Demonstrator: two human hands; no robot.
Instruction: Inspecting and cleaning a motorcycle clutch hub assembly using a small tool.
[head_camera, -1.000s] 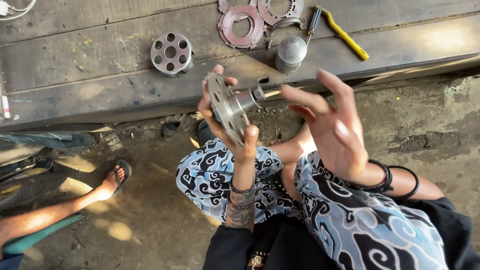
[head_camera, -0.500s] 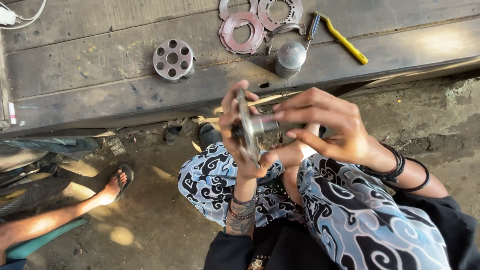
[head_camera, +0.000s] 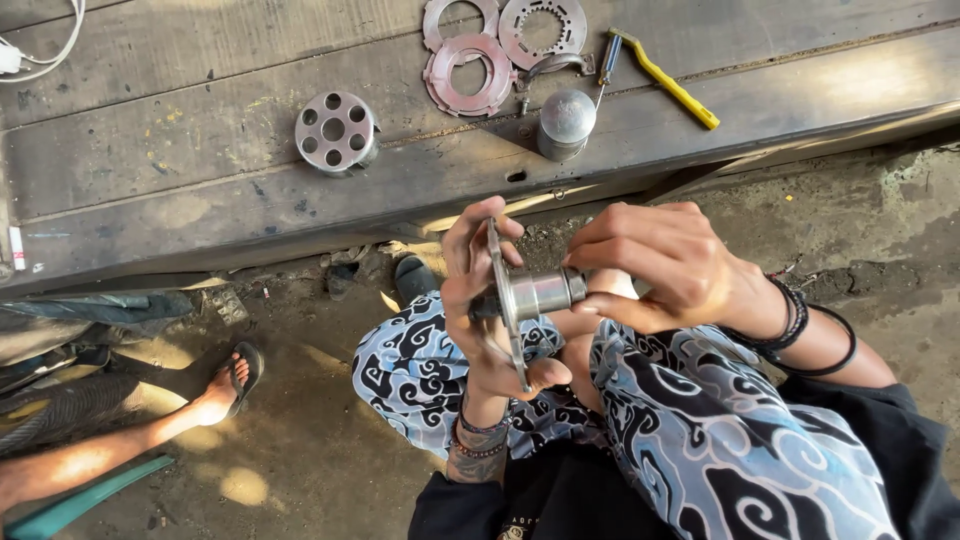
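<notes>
I hold a metal flanged hub (head_camera: 532, 293) in front of my knees, a round plate with a short cylinder sticking out to the right. My left hand (head_camera: 483, 300) grips the plate by its rim, seen edge-on. My right hand (head_camera: 665, 265) closes its fingers around the end of the cylinder. Both hands hang above my patterned blue and white trousers (head_camera: 690, 420).
A dark wooden bench (head_camera: 200, 190) runs across the top. On it lie a drilled metal cylinder (head_camera: 335, 131), flat metal rings (head_camera: 467, 75), a small metal cup (head_camera: 566, 122) and a yellow-handled tool (head_camera: 672, 85). Another person's sandalled foot (head_camera: 225, 385) rests on the dirt at left.
My right hand, open and raised a second ago, has come down and closed on the cylinder. The hub has turned edge-on and dropped lower, closer to my knees.
</notes>
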